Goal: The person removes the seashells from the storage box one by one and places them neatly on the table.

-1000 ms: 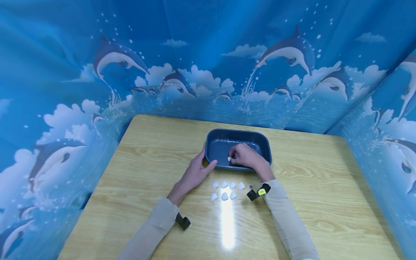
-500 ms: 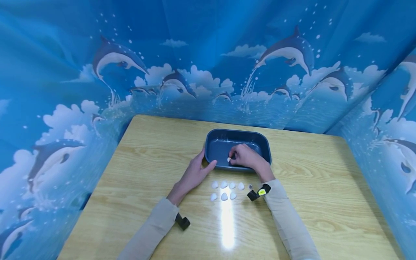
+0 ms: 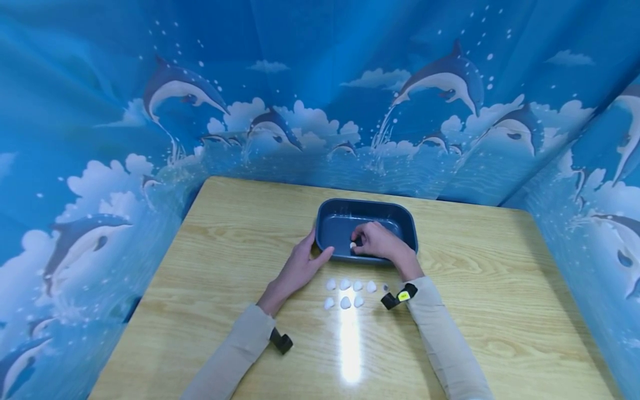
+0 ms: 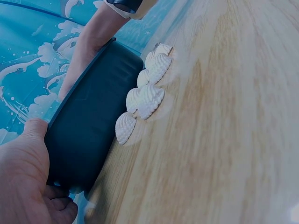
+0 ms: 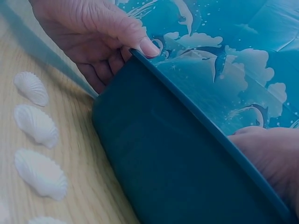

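A dark blue rectangular basin [image 3: 365, 259] stands on the table. My left hand [image 3: 299, 265] grips its near left corner, thumb on the rim and fingers along the outer wall, also seen in the right wrist view as the left hand [image 5: 100, 35]. Down inside the basin, my right hand [image 3: 380, 241] pinches a small whitish shell [image 3: 353, 245] between thumb and fingers. The basin wall hides those fingertips from both wrist cameras. In front of the basin, white ribbed shells lie in two rows, with a far-row shell [image 3: 371, 286] and a near-row shell [image 3: 345, 303] among them.
The wooden table [image 3: 500, 289] reaches out on both sides of the basin. A small dark piece [image 3: 385, 287] lies at the right end of the far shell row. Behind the table hangs a blue dolphin-print curtain [image 3: 320, 66].
Almost nothing moves. The right hand stays inside the basin with the shell, its fingers shifting only very slightly. The left hand keeps its grip on the corner.
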`<state>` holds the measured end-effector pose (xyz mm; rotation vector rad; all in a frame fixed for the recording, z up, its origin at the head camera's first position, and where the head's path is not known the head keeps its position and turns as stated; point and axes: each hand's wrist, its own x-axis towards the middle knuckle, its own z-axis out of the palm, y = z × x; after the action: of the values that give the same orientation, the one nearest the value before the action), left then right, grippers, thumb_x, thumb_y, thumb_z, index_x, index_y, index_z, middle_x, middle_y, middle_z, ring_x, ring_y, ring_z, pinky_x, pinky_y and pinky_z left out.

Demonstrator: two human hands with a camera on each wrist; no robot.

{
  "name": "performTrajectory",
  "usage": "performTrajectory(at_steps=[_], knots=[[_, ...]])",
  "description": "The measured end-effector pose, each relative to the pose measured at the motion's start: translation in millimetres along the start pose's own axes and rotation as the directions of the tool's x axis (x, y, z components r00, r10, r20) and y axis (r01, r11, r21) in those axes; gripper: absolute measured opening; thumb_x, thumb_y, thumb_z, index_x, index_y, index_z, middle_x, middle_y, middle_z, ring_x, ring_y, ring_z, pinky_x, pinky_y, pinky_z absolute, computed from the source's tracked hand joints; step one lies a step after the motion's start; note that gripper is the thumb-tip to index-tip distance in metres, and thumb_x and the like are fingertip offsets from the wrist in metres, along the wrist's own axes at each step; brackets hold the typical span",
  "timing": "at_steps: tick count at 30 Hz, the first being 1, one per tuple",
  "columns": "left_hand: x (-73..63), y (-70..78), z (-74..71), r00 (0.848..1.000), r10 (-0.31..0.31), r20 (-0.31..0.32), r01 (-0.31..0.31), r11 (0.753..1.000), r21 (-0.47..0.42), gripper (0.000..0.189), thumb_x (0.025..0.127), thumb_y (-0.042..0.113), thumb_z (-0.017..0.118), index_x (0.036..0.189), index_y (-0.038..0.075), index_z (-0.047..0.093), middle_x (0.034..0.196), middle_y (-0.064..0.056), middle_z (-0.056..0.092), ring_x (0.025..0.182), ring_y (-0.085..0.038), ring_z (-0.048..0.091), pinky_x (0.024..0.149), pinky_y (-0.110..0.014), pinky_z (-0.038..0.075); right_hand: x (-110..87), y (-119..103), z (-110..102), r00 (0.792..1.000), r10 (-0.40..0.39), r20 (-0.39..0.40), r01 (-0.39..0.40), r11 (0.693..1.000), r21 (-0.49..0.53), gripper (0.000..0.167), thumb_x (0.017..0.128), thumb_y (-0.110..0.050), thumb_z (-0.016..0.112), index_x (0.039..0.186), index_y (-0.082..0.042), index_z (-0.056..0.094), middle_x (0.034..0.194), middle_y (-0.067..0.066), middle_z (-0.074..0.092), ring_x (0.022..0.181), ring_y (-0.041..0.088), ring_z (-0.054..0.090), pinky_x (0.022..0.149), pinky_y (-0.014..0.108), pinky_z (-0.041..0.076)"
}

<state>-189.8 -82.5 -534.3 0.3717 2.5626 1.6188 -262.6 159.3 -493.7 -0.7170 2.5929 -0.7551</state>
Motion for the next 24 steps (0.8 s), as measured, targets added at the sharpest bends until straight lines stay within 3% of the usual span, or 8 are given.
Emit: performTrajectory(at_steps=[7, 24], knots=[[-0.2, 0.1, 0.4, 1.0, -0.006, -0.001, 0.006, 1.0, -0.003, 0.08, 0.107, 0.038, 0.06, 0.169, 0.016, 0.013, 0.173, 0.0, 0.018, 0.157, -0.015, 0.02, 0.127, -0.041, 0.025, 2.9, -0.2, 2.3, 1.0, 0.01, -0.003, -0.01, 0.999, -0.051, 0.008, 0.095, -0.018, 0.075, 0.097, -0.01, 0.076, 0.063, -0.003, 0.056, 0.053, 0.011, 0.048, 0.052, 0.027, 0.04], [-0.1, -0.9, 0.5, 1.0, 0.0, -0.006, 0.0, 1.0, 0.006, 0.08, 0.107, 0.041, 0.06, 0.169, 0.016, 0.014, 0.173, 0.0, 0.019, 0.157, -0.015, 0.021, 0.127, -0.042, 0.026, -0.3, -1.4, -2.0, 0.998, 0.055, -0.013, -0.056, 0.997, -0.059, 0.013, 0.092, -0.018, 0.076, 0.1, -0.007, 0.076, 0.06, -0.002, 0.056, 0.051, 0.011, 0.048, 0.049, 0.027, 0.04]])
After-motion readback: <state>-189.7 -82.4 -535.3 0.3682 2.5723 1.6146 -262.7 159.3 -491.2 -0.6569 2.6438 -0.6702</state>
